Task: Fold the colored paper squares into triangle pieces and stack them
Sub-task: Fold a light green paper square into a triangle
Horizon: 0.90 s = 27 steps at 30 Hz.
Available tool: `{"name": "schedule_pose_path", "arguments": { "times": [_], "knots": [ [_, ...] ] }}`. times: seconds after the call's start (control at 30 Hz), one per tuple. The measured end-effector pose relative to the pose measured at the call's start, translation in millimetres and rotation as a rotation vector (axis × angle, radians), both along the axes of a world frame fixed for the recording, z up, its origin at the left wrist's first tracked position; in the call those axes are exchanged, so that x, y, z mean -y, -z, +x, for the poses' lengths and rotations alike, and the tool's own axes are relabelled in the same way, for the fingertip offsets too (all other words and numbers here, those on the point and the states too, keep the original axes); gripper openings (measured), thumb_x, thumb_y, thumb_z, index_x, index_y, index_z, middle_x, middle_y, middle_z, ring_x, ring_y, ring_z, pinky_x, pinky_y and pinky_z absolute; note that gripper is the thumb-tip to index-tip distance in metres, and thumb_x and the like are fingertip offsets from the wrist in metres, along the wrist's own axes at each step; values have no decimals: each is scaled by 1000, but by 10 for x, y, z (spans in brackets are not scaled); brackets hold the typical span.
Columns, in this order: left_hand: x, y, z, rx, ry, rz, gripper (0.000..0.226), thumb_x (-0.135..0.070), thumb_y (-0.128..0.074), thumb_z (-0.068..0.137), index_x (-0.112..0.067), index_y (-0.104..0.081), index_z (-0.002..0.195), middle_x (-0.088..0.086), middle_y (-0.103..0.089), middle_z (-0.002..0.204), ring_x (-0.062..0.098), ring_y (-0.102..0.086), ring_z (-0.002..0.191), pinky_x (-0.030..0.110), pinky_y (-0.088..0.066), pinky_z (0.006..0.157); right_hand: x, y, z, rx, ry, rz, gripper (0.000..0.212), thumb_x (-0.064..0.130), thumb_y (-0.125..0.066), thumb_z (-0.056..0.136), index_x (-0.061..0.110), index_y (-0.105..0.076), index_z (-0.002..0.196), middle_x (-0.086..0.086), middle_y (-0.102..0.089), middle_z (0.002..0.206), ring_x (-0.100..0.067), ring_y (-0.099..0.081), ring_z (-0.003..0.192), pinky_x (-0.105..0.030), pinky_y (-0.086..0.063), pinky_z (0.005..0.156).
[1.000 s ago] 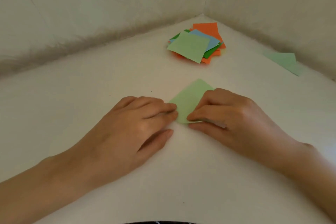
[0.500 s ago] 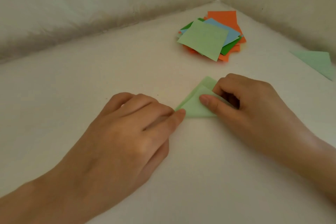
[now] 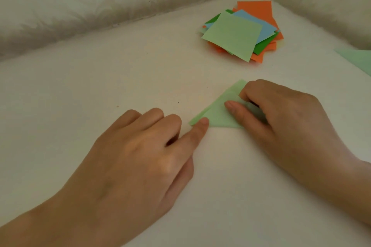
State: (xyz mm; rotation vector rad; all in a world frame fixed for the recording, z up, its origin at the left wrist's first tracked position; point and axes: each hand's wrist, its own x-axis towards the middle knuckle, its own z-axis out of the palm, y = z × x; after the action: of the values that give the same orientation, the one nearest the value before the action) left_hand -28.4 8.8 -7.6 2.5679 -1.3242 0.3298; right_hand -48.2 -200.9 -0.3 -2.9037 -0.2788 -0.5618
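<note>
The left hand [image 3: 136, 158] reaches in from the lower left corner, palm down on the white tabletop [image 3: 100, 86]. Its index finger is stretched forward and its tip presses the near left corner of the light green paper [image 3: 218, 115]. The other fingers [image 3: 152, 118] are curled loosely together, apart from the index, and hold nothing. The thumb lies along the side of the hand.

The light green paper lies flat on the tabletop between the two hands, near the middle of the view. It is folded over into a triangle. One layer lies on another, and the lower layer's edge shows as a thin strip along the upper left side.

Behind it, toward the far corner, sits a loose pile of paper squares [image 3: 234, 34]. A light green one is on top, with blue, dark green and orange sheets fanned out beneath it. The pile is well apart from the hands.

The right hand [image 3: 285, 122] comes in from the right. Its thumb lies flat on the paper's top layer and its curled fingers close over the paper's far corner, so the hand pinches the sheet.

At the right edge, a pale green folded piece [image 3: 359, 60] lies on the tabletop, cut off by the frame. White cloth walls [image 3: 80, 6] rise behind the tabletop.
</note>
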Motion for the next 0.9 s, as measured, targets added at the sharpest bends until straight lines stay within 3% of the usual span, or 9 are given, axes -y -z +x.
{"name": "schedule_pose_path", "arguments": {
  "times": [0.23,0.4,0.47,0.53,0.67,0.73,0.9],
  "knots": [
    [28,-22,-21,-42,-35,25,45,-28,-40,92,-4,-64,121,1,-44,67,22,-43,55,34,-34,48,-1,-44,18,-21,7,-23,28,36,-39,93,22,-30,70,11,-22,59,-14,-25,50,-21,-20,44],
    [39,-16,-31,-44,-57,38,47,-29,-37,92,-3,-62,123,0,-45,69,22,-43,57,33,-32,49,-2,-44,24,-26,17,-15,29,37,-39,93,23,-29,70,13,-21,57,-14,-22,52,-22,-19,44],
    [41,-12,-34,-61,-57,41,48,-30,-37,92,-4,-62,123,-1,-46,70,22,-44,58,33,-33,49,0,-29,27,-27,17,-5,30,37,-39,93,23,-28,69,13,-22,56,-16,-23,54,-30,-21,46],
    [38,-22,-7,-127,-78,-25,48,-35,-39,90,-9,-64,121,-8,-45,69,17,-43,58,30,-35,49,7,-16,24,-18,20,-1,31,37,-39,93,22,-29,68,12,-23,55,-17,-24,53,-32,-25,54],
    [67,-80,71,-458,-262,-368,46,-65,-45,76,-34,-65,103,-17,-40,72,4,-44,64,21,-33,54,-15,-33,-39,7,-12,139,33,36,-44,91,15,-39,66,11,-26,52,-17,-33,60,-30,-29,54],
    [112,-74,72,-470,-317,-405,48,-75,-42,70,-40,-61,96,-21,-46,83,-2,-49,74,18,-32,57,-44,-49,-93,37,-58,236,31,34,-49,90,14,-44,66,12,-27,52,-18,-34,58,-25,-30,50],
    [161,-34,48,-469,-323,-515,26,-61,-54,72,-38,-49,84,-23,-51,95,-7,-50,81,5,-36,68,-24,-28,-129,2,-114,429,28,37,-54,88,13,-56,73,1,-48,55,-21,-45,53,-25,-36,46]
  ]
}}
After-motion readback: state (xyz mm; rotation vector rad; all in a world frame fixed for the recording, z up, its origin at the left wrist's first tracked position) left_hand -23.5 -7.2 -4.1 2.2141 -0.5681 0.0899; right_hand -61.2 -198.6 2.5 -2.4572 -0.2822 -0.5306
